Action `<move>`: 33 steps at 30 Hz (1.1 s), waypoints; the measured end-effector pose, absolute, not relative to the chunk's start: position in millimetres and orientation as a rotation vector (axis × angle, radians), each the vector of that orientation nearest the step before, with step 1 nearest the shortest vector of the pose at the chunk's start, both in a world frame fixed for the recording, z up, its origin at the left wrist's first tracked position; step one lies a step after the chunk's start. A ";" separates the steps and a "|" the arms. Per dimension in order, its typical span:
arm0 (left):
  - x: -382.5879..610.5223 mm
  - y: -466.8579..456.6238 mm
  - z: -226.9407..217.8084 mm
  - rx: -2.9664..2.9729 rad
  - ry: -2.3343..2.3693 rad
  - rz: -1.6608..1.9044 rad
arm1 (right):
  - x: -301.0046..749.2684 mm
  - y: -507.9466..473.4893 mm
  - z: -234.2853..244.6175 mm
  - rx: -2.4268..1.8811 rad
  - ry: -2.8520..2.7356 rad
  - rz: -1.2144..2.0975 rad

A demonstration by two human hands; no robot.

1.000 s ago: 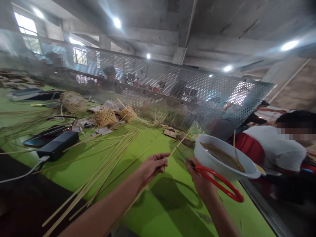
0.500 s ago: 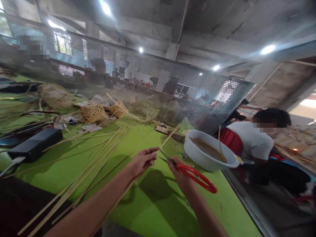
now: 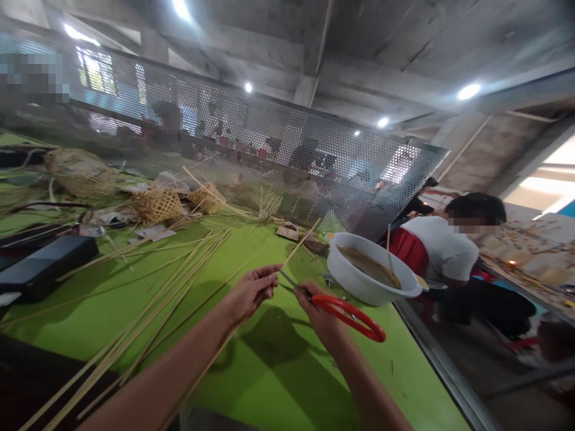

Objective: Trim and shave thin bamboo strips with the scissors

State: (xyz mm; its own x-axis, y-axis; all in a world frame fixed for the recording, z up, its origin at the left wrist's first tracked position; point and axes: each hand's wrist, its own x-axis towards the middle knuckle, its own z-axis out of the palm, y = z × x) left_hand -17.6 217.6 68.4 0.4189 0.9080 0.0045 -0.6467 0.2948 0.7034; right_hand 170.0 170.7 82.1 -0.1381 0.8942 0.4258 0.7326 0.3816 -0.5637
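Observation:
My left hand (image 3: pixel 254 290) is closed on a thin bamboo strip (image 3: pixel 302 242), pinched between thumb and fingers. The strip's far end points up toward the mesh screen; its long tail runs back beneath my left forearm. My right hand (image 3: pixel 314 308) grips scissors with red loop handles (image 3: pixel 353 315). Their grey blades (image 3: pixel 288 277) reach to the strip right beside my left fingertips and look nearly together. Whether they have cut into the strip I cannot tell. More long bamboo strips (image 3: pixel 130 345) lie in a loose bundle to the left of my hands.
A white basin (image 3: pixel 359 284) of brownish liquid, with a stick in it, stands at the table's right. Woven baskets (image 3: pixel 157 205) and scraps lie at the back left, near a black box (image 3: pixel 49 263). A perforated metal screen (image 3: pixel 251 137) borders the table. A person sits beyond the right edge.
The scissor blades, apart before, have come together at the strip. My hands stay close to each other. The whole view has shifted slightly, so things appear farther left.

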 end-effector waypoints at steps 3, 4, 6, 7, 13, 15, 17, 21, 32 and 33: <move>-17.1 218.0 68.5 0.715 0.421 1.050 | 172.0 173.6 84.0 -1.421 -1.830 0.196; -17.0 218.4 68.1 0.717 0.423 1.053 | 172.0 173.5 83.9 -1.426 -1.836 0.199; -17.1 219.1 67.6 0.707 0.439 1.074 | 170.8 171.4 83.6 -1.423 -1.890 0.259; -17.2 219.2 67.7 0.702 0.448 1.083 | 170.0 170.1 83.6 -1.413 -1.921 0.301; -16.0 210.8 76.7 0.893 0.506 1.047 | 176.2 178.4 86.3 -1.375 -1.618 0.438; -14.7 206.4 79.7 1.007 0.502 1.023 | 180.7 185.2 84.9 -1.369 -1.492 0.495; -13.0 202.7 81.0 1.109 0.511 0.999 | 182.8 189.8 83.0 -1.368 -1.445 0.552; -8.1 198.7 78.6 1.258 0.574 0.951 | 178.4 190.3 83.1 -1.383 -1.428 0.539; 6.7 190.6 74.8 1.299 0.646 0.860 | 167.6 188.4 92.2 -1.362 -1.363 0.410; 5.1 189.2 76.4 1.299 0.646 0.835 | 168.7 188.4 94.4 -1.354 -1.330 0.413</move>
State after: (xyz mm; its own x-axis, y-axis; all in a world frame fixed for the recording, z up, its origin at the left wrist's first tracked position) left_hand 5.1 189.2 76.4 0.5615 0.8264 0.0430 -0.1658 0.0615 0.9842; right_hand 168.7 188.4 94.4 0.2991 0.8487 0.4361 0.4523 0.2763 -0.8480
